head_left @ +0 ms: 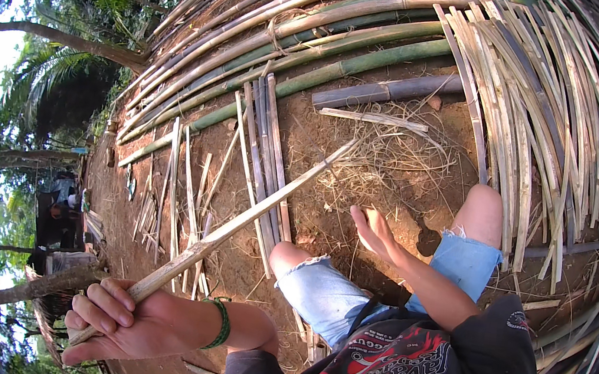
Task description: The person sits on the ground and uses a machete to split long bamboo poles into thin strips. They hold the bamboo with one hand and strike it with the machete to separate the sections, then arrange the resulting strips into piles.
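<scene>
My left hand [120,322] is closed round one end of a long split bamboo strip [235,228], at the lower left. The strip slants up and away to the right, its far end over the bare soil. A green cord bracelet circles my left wrist. My right hand [377,235] is in front of my knees, apart from the strip. Its fingers look stretched out, with nothing visible in them. Beyond it, thin shavings [384,171] are scattered on the ground, near a short pale bamboo piece [374,118].
Long bamboo poles [319,29] lie side by side at the back. A big pile of split strips [524,125] stands to the right; more strips [266,153] lie left of centre. A dark bamboo length [390,91] rests beyond the shavings. Trees [70,43] rise at far left.
</scene>
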The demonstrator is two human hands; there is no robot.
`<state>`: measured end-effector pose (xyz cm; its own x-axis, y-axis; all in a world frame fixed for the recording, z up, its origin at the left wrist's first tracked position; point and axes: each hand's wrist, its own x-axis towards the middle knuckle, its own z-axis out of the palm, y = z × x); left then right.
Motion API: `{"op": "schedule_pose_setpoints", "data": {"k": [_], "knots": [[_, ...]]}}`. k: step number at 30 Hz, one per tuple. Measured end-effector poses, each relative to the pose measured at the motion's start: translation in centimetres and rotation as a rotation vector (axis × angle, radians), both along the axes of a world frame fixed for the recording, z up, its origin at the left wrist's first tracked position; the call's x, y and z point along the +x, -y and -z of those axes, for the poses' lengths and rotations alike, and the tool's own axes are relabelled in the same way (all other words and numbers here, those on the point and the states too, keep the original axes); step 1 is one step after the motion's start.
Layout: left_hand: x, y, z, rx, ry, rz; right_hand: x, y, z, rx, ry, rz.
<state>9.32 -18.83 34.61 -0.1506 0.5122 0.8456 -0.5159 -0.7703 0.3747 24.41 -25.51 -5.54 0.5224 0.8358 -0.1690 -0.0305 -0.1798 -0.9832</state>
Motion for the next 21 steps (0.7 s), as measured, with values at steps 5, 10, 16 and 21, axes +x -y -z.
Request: {"op": "schedule_pose_setpoints", "data": {"k": [5,10,16,21], "knots": [[0.1,-0.6,-0.1,0.028,-0.016,0.022,3.4,-1.8,6.9,-0.109,0.113,-0.033],[-1.9,-3.0,-1.1,-0.099,0.007,-0.032,1.3,-2.2,4.7,0.244,0.327,-0.058],[-2.1,-4.9,-1.4,-0.063,0.023,-0.034,6.7,-4.3,8.0,-0.33,-0.037,-0.122],[-3.3,-6.2,-1.8,-0.126,0.005,-0.053,5.3,-3.6,7.7,-0.076,0.128,-0.16]]}}
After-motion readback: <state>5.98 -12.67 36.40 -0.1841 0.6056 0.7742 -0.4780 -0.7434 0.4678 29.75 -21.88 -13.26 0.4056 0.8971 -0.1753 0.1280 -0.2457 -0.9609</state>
